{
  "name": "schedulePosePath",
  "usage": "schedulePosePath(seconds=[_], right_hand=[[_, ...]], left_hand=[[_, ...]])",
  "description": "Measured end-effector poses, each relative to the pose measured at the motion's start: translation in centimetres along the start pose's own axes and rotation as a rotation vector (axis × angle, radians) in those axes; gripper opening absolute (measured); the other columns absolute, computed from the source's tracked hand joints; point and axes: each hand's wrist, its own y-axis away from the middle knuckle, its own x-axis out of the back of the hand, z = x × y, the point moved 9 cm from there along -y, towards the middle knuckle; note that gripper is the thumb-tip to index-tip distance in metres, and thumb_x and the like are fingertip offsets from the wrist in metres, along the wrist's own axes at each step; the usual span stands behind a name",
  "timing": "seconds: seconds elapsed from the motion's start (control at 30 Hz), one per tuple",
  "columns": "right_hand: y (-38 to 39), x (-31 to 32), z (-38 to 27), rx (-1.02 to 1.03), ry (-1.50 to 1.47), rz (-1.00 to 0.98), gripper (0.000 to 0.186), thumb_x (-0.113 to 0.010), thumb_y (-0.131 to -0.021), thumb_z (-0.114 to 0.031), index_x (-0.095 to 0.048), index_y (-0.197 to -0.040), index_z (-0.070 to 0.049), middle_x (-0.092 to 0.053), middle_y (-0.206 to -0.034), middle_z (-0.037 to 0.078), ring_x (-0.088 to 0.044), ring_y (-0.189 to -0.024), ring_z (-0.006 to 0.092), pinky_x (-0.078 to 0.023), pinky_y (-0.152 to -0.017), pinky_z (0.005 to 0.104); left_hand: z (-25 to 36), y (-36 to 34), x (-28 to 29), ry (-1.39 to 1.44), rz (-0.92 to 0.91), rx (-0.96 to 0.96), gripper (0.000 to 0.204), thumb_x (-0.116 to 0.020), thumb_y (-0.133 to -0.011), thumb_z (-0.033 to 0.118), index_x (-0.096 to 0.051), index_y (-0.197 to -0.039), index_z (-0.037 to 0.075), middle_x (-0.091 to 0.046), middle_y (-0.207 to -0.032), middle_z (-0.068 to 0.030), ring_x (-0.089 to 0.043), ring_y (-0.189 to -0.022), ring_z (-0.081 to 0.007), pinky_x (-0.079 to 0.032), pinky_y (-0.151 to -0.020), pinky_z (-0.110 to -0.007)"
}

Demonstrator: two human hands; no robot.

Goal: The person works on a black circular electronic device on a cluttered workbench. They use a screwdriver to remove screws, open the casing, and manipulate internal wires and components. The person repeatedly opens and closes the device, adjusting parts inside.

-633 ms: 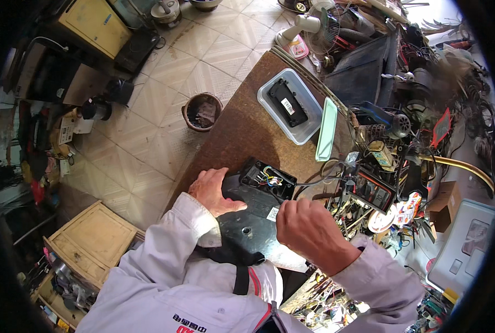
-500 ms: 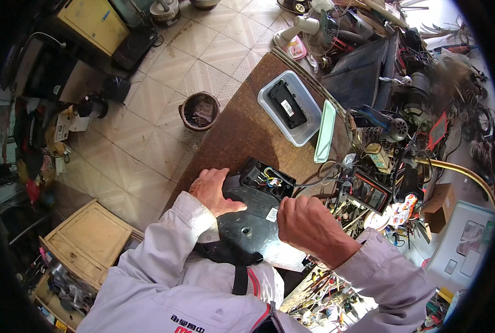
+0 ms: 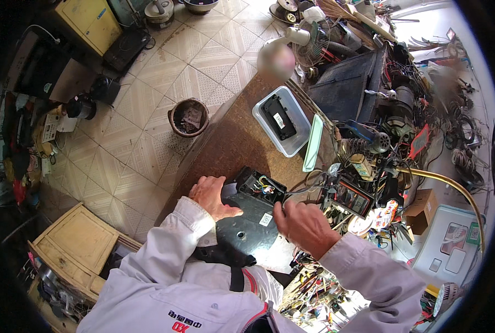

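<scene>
A dark, glossy plastic housing (image 3: 244, 225) with a small white label and a round hole lies at the near edge of the brown table. Joined to its far end is an open black box (image 3: 258, 186) with thin coloured wires inside. My left hand (image 3: 208, 198) rests against the housing's left side, thumb stretched over its top and fingers spread. At the right side, my right hand (image 3: 304, 225) is closed with the knuckles up; whatever it pinches is hidden. A dark cable (image 3: 303, 188) runs rightward from the box.
Farther along the table (image 3: 214, 147) stands a clear plastic tub (image 3: 297, 141) holding a black case (image 3: 278, 116), beside a pale green lid (image 3: 313, 143). Tools and cables crowd the right, around a boxy meter (image 3: 347, 197). A bucket (image 3: 188, 117) stands on the tiled floor.
The whole view has shifted slightly. My right hand has turned a little, its fingers now nearer the box's corner. My left hand stays in place on the housing.
</scene>
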Motion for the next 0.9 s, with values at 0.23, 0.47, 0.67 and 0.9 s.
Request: schedulePosePath(seconds=[0.23,0.47,0.67,0.9], right_hand=[[-0.2,-1.7,1.6,-0.23,-0.36,-0.16,0.016,-0.063,-0.085,-0.014,-0.065,-0.091,0.0,-0.065,-0.072,0.017,-0.068,-0.062,0.0364,-0.053,-0.054,0.0481],[-0.2,-3.2,3.0,-0.42,-0.532,-0.168,0.013,-0.061,-0.088,-0.017,-0.065,-0.089,-0.005,-0.065,-0.068,0.021,-0.067,-0.066,0.0428,-0.053,-0.06,0.0548],[2.5,-1.7,2.2,-0.406,-0.494,-0.091,0.01,-0.06,-0.086,-0.012,-0.059,-0.091,-0.003,-0.065,-0.069,0.019,-0.067,-0.06,0.0405,-0.051,-0.051,0.052],[16.6,-3.1,-2.4,-0.704,-0.91,0.259,0.037,-0.075,-0.087,-0.018,-0.06,-0.116,0.001,-0.064,-0.076,0.01,-0.058,-0.053,0.0258,-0.047,-0.048,0.0375]], left_hand=[[0.1,0.3,0.2,0.017,-0.005,-0.01,0.102,-0.087,-0.058,0.061,-0.058,-0.129,-0.005,-0.064,-0.119,-0.0232,-0.056,-0.114,-0.0406,-0.045,-0.099,-0.05],[-0.3,0.2,-0.2,-0.009,0.037,-0.01,0.1,-0.088,-0.058,0.059,-0.057,-0.132,-0.002,-0.062,-0.121,-0.0218,-0.055,-0.115,-0.0403,-0.045,-0.099,-0.05],[0.1,0.1,-0.2,-0.035,-0.016,-0.04,0.106,-0.086,-0.058,0.066,-0.055,-0.134,-0.001,-0.063,-0.121,-0.0222,-0.056,-0.116,-0.0408,-0.048,-0.098,-0.05],[1.0,0.9,1.6,-0.053,-0.087,-0.024,0.086,-0.079,-0.076,0.057,-0.057,-0.132,-0.005,-0.065,-0.121,-0.0242,-0.058,-0.117,-0.0416,-0.047,-0.102,-0.048]])
